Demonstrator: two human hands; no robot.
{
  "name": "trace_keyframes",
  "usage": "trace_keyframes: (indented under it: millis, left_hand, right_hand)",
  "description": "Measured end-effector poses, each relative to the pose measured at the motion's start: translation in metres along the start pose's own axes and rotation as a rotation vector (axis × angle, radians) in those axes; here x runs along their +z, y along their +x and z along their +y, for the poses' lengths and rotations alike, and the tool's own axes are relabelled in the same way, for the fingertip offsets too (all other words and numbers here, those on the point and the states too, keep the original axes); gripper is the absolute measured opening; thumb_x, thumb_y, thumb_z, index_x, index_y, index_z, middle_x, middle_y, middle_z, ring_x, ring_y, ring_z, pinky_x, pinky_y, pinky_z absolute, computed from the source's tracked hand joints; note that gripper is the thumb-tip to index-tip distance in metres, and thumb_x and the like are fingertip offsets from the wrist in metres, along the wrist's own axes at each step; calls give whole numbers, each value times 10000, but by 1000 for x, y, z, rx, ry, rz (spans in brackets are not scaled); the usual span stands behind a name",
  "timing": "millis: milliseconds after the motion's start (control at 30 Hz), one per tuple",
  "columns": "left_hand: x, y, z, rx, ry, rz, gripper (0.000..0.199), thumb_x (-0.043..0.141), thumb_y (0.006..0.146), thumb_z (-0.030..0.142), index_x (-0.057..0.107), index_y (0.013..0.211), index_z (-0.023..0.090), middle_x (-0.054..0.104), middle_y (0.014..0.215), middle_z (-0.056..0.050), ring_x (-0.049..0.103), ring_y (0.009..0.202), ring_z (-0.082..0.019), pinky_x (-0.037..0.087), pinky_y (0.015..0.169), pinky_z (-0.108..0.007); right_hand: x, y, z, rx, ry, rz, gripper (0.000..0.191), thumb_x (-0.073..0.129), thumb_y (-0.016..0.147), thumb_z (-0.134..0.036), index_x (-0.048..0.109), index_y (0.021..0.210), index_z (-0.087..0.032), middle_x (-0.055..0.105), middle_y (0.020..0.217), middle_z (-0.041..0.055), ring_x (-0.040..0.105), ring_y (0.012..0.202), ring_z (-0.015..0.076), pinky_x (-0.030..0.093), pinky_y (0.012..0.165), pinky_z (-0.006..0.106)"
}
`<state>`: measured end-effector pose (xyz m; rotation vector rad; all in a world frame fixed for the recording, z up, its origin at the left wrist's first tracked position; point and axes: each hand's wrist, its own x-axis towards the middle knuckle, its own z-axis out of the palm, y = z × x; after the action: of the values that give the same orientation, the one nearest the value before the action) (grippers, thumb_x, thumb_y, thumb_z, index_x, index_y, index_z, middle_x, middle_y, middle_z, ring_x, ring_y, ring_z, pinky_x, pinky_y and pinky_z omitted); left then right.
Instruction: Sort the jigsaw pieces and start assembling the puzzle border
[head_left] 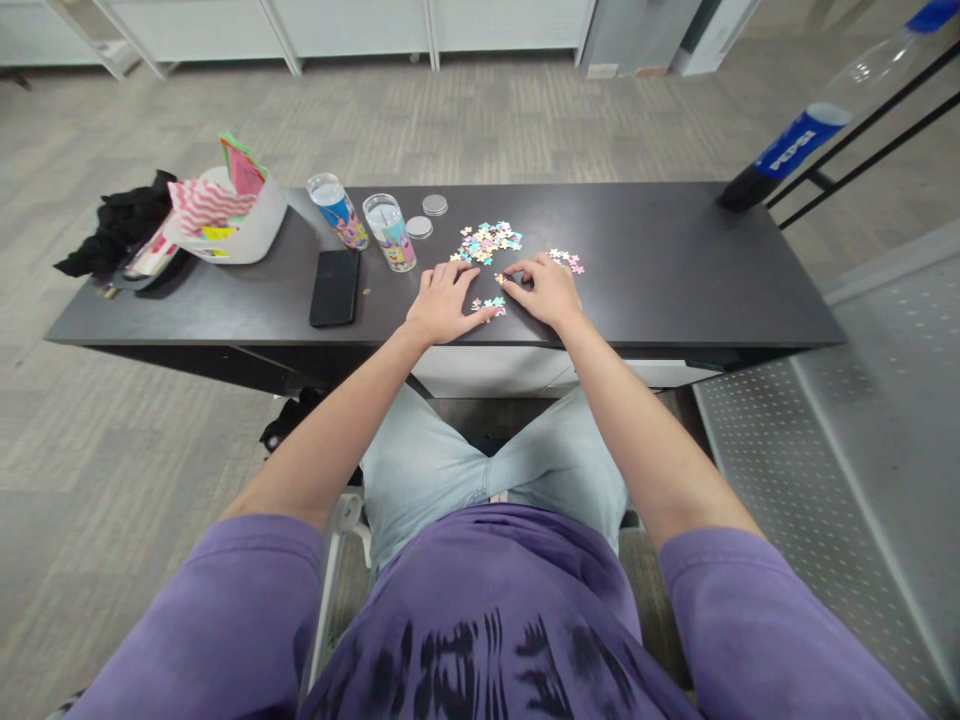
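My left hand (444, 306) lies on the dark tabletop with its fingers spread. Its thumb reaches the edge of a small group of joined jigsaw pieces (490, 304) near the front edge. My right hand (546, 290) has its thumb and forefinger closed at a small jigsaw piece (499, 279), just behind that group. Beyond both hands is a loose heap of pastel jigsaw pieces (487, 241). A smaller heap of pieces (567, 260) lies behind my right hand, partly covered by it.
Left of my hands are two clear printed canisters (390, 234) (339, 212), two silver lids (420, 227) (435, 205) and a black phone (334, 288). A white basket (262, 225) and black cloth (124, 225) occupy the far left. A Pepsi bottle (799, 145) stands at the back right.
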<state>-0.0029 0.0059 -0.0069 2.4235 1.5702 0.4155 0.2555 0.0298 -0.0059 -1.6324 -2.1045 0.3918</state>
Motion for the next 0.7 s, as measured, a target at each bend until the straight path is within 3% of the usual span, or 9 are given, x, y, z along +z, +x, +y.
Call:
trace_keyframes:
  millis: [133, 300, 433, 533, 700]
  left_hand:
    - [0, 0, 0, 1, 10, -6, 914, 761, 1165, 678, 606, 1891, 144, 553, 1970, -255, 468, 1828, -493, 348, 1577, -683]
    - [0, 1, -2, 10, 29, 0, 908, 769, 1163, 710, 614, 1875, 169, 570, 1950, -263, 496, 1809, -511, 368, 1556, -704]
    - [1, 0, -5, 8, 41, 0, 918, 748, 1175, 738, 606, 1892, 183, 567, 1945, -260, 490, 1807, -502, 371, 1548, -683]
    - [2, -1, -6, 36, 41, 0, 880, 710, 1198, 757, 622, 1906, 243, 564, 1956, -234, 486, 1798, -498, 370, 1537, -694]
    - [3, 2, -5, 152, 63, -49, 838, 634, 1245, 750, 601, 1954, 307, 497, 2025, -210, 417, 1859, -496, 318, 1547, -723]
  right_hand:
    - [3, 5, -1, 13, 5, 14, 211, 880, 1193, -360, 986, 1362, -288, 859, 1316, 123, 813, 1245, 390, 590, 1215, 571]
    - [8, 12, 5, -29, 103, 17, 109, 874, 1150, -250, 954, 1218, -281, 877, 1154, 80, 802, 1118, 343, 611, 1141, 519]
    - [12, 14, 12, -51, 213, 52, 72, 894, 1111, -207, 910, 1120, -276, 888, 1177, 71, 797, 1057, 308, 638, 1115, 481]
    - [14, 15, 14, 11, 243, 119, 92, 831, 1154, -225, 879, 1085, -264, 892, 1230, 96, 815, 1105, 316, 646, 1161, 495]
    - [17, 14, 13, 121, 177, 187, 78, 807, 1145, -251, 858, 1087, -260, 871, 1375, 161, 820, 1316, 399, 571, 1337, 633]
